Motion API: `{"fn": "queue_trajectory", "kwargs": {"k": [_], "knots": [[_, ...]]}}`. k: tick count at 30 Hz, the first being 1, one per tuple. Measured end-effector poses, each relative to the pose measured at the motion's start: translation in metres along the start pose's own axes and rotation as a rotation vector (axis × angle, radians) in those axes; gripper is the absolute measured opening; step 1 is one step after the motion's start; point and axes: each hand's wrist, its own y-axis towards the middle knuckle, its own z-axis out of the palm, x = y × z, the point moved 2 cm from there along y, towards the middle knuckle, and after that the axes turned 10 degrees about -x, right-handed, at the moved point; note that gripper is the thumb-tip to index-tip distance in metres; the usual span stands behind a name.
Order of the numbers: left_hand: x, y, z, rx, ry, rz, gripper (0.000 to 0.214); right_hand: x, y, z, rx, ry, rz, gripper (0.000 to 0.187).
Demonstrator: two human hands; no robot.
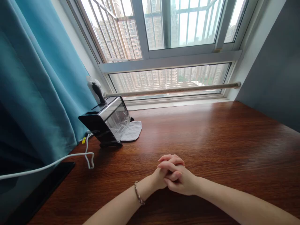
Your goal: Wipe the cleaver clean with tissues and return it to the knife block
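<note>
My left hand (160, 178) and my right hand (187, 181) are clasped together over the wooden table (199, 134), with their fingers interlaced. No object shows between them. A braided bracelet (138, 193) circles my left wrist. Beyond my hands to the left stands a black holder (93, 125) with a clear front panel. From its top sticks up a black handle (98, 92). A light grey cloth (132, 131) lies flat against the holder's front edge. Neither hand touches the holder or the cloth.
A white cable (56, 163) runs across the left side, above a dark flat panel (47, 187) at the table's edge. Blue curtains (42, 68) hang at the left. Behind the table are a horizontal rail (173, 91) and a window; a grey wall (278, 68) bounds the right.
</note>
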Motion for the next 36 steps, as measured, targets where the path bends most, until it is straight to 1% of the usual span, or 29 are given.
{"fn": "queue_trajectory", "kwargs": {"k": [2,4,7,12,19,22,26,32,36], "knots": [[0.0018,-0.0016,0.0019,0.001,0.016,0.024,0.024,0.0006,0.0003,-0.0001,-0.003,-0.002,-0.005,0.053],[0.0031,-0.0023,0.0042,0.051,0.032,0.021,0.022,0.0015,0.0009,-0.0005,-0.011,-0.001,-0.008,0.053],[0.0025,-0.0008,0.0054,0.094,0.044,0.03,0.021,0.0027,0.0016,-0.0007,-0.01,0.002,-0.001,0.054],[-0.0022,0.0045,0.0043,0.147,-0.016,0.114,0.026,0.0018,0.0016,-0.0007,-0.001,0.004,0.004,0.055],[0.0007,0.0048,0.006,0.256,-0.045,0.069,0.032,0.0011,0.0014,-0.0004,0.001,0.015,0.007,0.055],[0.002,0.003,0.0073,0.25,-0.034,0.075,0.033,0.0013,0.0015,-0.0005,-0.002,0.017,0.009,0.054],[0.0018,0.0021,0.0078,0.214,-0.007,0.108,0.033,0.0005,0.0008,-0.0004,-0.001,0.018,0.016,0.053],[-0.001,0.0048,0.0049,0.231,-0.008,0.101,0.035,0.0002,0.0003,0.0005,-0.004,0.011,0.003,0.055],[-0.002,0.0069,0.0032,0.242,-0.008,0.095,0.032,0.0018,0.002,-0.0002,-0.012,0.009,-0.009,0.056]]}}
